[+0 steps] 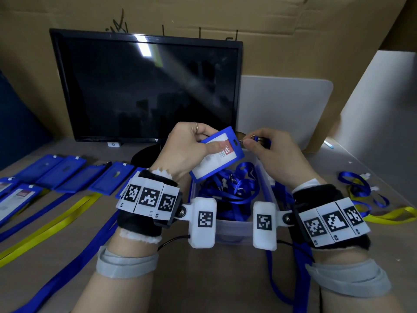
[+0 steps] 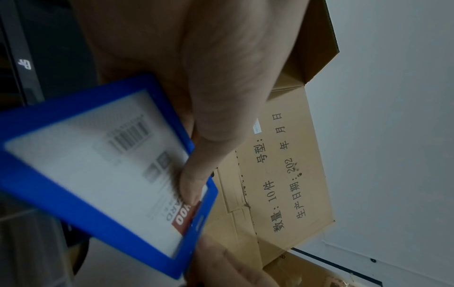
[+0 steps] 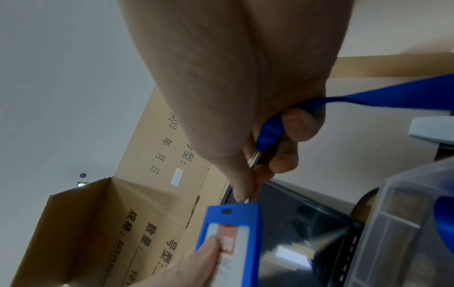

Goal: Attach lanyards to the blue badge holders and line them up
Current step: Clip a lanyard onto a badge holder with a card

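Note:
My left hand [image 1: 191,145] pinches a blue badge holder [image 1: 217,153] with a white and red card inside, lifted above the clear box; in the left wrist view the thumb lies across the badge holder [image 2: 103,170]. My right hand [image 1: 264,145] pinches the metal clip [image 1: 242,141] of a blue lanyard [image 3: 383,97] right at the holder's slot [image 3: 227,211]. The strap trails from my right palm down toward the table. Whether the clip is through the slot is hidden by my fingers.
A clear plastic box [image 1: 234,224] holding tangled blue lanyards [image 1: 232,186] stands below my hands. Several blue badge holders [image 1: 74,175] with blue and yellow lanyards lie in a row at left. Loose lanyards [image 1: 363,190] lie at right. A dark monitor [image 1: 149,86] stands behind.

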{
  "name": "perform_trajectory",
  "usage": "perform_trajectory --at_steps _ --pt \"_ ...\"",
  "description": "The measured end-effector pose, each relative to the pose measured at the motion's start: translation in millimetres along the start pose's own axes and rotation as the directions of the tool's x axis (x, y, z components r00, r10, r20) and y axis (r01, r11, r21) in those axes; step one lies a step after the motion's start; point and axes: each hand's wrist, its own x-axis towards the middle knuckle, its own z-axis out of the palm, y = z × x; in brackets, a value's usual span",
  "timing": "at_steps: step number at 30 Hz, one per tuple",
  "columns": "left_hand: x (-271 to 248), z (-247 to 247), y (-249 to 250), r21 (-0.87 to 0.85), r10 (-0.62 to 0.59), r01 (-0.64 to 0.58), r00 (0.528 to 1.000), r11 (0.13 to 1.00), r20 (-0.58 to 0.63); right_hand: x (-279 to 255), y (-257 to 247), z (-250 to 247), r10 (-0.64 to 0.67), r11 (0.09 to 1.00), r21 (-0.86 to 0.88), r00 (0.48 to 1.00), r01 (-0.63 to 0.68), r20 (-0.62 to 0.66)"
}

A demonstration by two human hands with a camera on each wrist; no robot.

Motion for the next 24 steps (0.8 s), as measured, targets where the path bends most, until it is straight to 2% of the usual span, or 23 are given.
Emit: perform_trajectory --at_steps 3,6,10,14,16,18,21,24 --pt "-2 -1 3 -0.028 -0.004 0.004 1.0 1.0 -0.029 -2 -8 -1 -0.054 0.997 0.05 0.998 0.055 -0.022" --pt "2 -6 -1 0.061 0.011 -0.006 0.996 0.998 -0.089 -4 -14 -4 -0.057 0.996 0.074 0.998 0.057 -0.011" --pt "3 -7 -2 0.125 -0.043 0.047 0.998 0.991 -0.038 -5 -14 -7 -0.067 0.996 0.067 0.997 0.065 0.029" --pt "-1 -8 5 0.026 -0.072 0.071 0.996 0.997 0.057 -3 -9 -10 -0.031 0.986 0.165 0.997 0.019 0.071" --pt "-3 -9 10 -0.065 -0.082 0.086 0.995 0.994 0.059 -2 -5 -10 -0.015 0.979 0.203 0.997 -0.001 0.078" --pt "-4 -11 11 -0.116 -0.088 0.093 0.995 0.989 0.051 -1 -4 -12 -0.031 0.979 0.205 0.997 0.016 0.071" --pt "-5 -8 10 -0.089 -0.071 0.077 0.995 0.993 0.074 -2 -5 -12 -0.075 0.979 0.194 0.996 0.065 0.042" --pt "-5 0 10 -0.124 -0.051 0.062 0.995 0.99 0.089 -4 -13 -6 -0.129 0.976 0.188 0.988 0.112 0.084"
